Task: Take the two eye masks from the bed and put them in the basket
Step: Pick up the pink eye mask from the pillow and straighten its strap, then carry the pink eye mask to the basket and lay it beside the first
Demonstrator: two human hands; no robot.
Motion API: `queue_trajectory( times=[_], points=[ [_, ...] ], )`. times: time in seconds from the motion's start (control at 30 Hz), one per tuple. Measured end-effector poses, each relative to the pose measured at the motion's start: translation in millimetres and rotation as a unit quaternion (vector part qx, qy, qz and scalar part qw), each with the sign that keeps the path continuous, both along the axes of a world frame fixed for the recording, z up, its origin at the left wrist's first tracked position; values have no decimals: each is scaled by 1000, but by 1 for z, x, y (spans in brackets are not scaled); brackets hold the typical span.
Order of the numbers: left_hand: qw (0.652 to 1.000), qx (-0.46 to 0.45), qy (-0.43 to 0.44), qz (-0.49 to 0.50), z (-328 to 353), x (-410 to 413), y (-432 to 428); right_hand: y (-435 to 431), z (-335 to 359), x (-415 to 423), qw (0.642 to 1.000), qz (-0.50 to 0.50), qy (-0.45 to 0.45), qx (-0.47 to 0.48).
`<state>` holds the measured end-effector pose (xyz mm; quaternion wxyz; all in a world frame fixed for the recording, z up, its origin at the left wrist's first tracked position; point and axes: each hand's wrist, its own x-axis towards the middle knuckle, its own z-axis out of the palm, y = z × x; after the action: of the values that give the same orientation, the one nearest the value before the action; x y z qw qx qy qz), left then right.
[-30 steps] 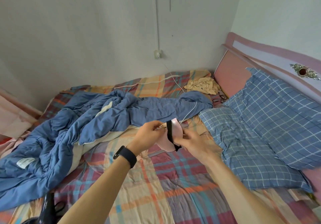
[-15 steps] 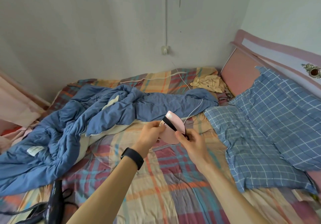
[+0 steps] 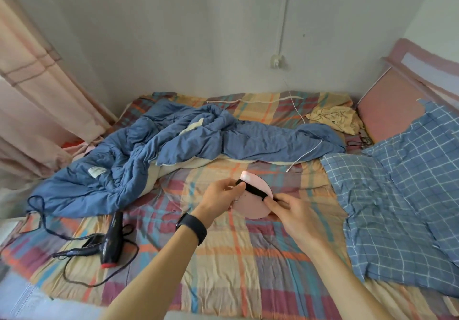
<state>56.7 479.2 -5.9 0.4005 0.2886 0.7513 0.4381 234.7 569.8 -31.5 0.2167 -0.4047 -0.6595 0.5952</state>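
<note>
a crumpled blue duvet [image 3: 173, 150] sprawls across the far half of the bed [image 3: 248, 265], over its plaid sheet. a black hair dryer [image 3: 111, 242] lies at the near left with its cord looped around it. two blue checked pillows [image 3: 397, 208] fill the right side against the pink headboard [image 3: 387, 106], and a bunched yellow cloth [image 3: 335, 118] sits in the far corner, with a thin white cable [image 3: 305, 155] trailing from the wall socket across the duvet.

nothing lies between the hands and the sheet below them. the left hand [image 3: 218, 198], with a black band on its wrist, reaches in from the lower middle, thumb and fingers pinching one end of the black strap. the right hand [image 3: 290, 210] pinches the strap's other end, fingers curled. between them the pink eye mask [image 3: 253, 200] hangs over the middle of the bed, strap stretched diagonally across it. a second mask cannot be made out.
</note>
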Motion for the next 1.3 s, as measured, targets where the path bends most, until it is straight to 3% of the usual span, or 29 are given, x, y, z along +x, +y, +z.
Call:
queue_trajectory(
  times=[0.27, 0.53, 0.63, 0.73, 0.87, 1.07, 1.3],
  points=[
    [991, -1, 70, 115, -2, 13, -78, -25, 1, -6, 995, 101, 1, 2],
    [964, -72, 167, 196, -8, 40, -214, -108, 8, -33, 952, 253, -22, 174],
    [917, -167, 273, 237, -1, 41, -289, -158, 25, -56, 914, 323, -30, 244],
    [815, -301, 411, 275, 14, 45, -367, -213, 40, -86, 859, 386, -17, 335],
    [739, -383, 430, 349, 26, 54, -469, -296, 55, -124, 781, 432, 52, 448],
    [677, -456, 390, 427, 37, 69, -617, -427, 73, -173, 703, 468, 147, 515],
    [638, -480, 372, 474, 51, 55, -770, -573, 87, -221, 697, 473, 178, 508]
  ],
)
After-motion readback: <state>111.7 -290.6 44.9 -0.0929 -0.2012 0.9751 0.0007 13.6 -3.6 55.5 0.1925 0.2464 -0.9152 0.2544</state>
